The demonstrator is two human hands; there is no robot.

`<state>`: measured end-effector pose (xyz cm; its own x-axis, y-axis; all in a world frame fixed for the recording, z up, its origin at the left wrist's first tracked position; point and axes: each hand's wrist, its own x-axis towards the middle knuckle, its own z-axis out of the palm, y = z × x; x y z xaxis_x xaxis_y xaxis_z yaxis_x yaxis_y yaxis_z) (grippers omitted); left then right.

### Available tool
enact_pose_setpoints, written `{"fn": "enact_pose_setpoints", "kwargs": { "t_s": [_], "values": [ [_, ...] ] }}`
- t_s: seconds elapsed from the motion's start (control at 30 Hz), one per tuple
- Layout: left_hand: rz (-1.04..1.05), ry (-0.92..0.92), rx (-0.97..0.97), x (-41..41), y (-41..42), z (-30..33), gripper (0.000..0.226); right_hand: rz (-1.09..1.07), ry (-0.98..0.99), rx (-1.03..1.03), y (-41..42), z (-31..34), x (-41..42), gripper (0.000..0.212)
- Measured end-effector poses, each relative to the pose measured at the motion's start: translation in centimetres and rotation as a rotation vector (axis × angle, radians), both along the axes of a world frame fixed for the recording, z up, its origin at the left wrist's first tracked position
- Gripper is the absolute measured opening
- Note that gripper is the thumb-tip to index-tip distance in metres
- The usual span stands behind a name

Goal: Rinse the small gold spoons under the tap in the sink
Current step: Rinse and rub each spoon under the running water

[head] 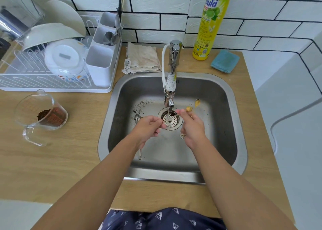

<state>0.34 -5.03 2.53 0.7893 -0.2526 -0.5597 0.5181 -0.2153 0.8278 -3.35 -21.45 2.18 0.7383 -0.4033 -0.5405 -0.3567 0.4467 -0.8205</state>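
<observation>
— How far along are you with the rinsing?

— Midway, I'd judge. The tap (171,83) is running a thin stream straight onto the drain strainer (170,119) in the middle of the sink (226,125). My right hand (192,128) is pinching the gold spoons (193,107) by their thin handles, bowls fanned out toward one o'clock, just beside the stream and not quite under it. My left hand (148,128) sits at nine o'clock from the drain, fingers curled toward the water; it seems to pinch something thin, maybe another handle, but I can't tell for sure.

— How many gold spoons?

— I count two gold bowls showing above my right fingers. A small flower-shaped gold end (182,135) peeks out under that hand at six o'clock from the bowls; whether it belongs to one of those or to a third, I can't say.

— Anything else in the basin?

— One silver spoon (137,118) lying at nine o'clock from the drain, partly under my left hand, and dark specks (142,104) scattered at ten o'clock that have not been washed down.

— And on the surface?

— One dish rack (34,80) at ten o'clock, one measuring jug (41,111) with brown grounds at nine, one folded cloth (142,59) and one yellow soap bottle (210,24) at twelve, one blue sponge (224,60) at one.

— What's left?

— Bringing the bowls under the stream, as I see it.
</observation>
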Motion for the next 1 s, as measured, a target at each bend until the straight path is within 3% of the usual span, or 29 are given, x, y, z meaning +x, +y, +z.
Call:
{"fn": "enact_pose_setpoints", "kwargs": {
  "t_s": [0.27, 0.43, 0.63, 0.77, 0.9, 1.0],
  "values": [
    [0.134, 0.06, -0.125, -1.3, 1.0, 0.5, 0.01, 0.222, 0.032, 0.041, 3.7, 0.1, -0.5, 0.006],
    [0.21, 0.103, -0.179, -1.9, 0.7, 1.2, 0.009, 0.02, -0.001, 0.113, 2.6, 0.5, 1.0, 0.025],
    [0.212, 0.115, -0.181, -2.0, 0.3, 1.9, 0.012, 0.226, 0.026, 0.032, 3.9, 0.2, -0.5, 0.015],
    [0.217, 0.11, -0.179, -2.4, 0.7, 2.0, 0.01, 0.02, -0.007, 0.097, 1.7, 0.6, 0.8, 0.034],
    [0.221, 0.118, -0.181, -2.2, 0.6, 2.2, 0.011, 0.182, 0.038, 0.021, 3.5, 0.4, -0.3, 0.01],
    [0.214, 0.121, -0.189, -2.2, 0.7, 2.3, 0.01, 0.225, 0.052, -0.023, 3.8, 0.4, -0.5, 0.011]
  ]
}}
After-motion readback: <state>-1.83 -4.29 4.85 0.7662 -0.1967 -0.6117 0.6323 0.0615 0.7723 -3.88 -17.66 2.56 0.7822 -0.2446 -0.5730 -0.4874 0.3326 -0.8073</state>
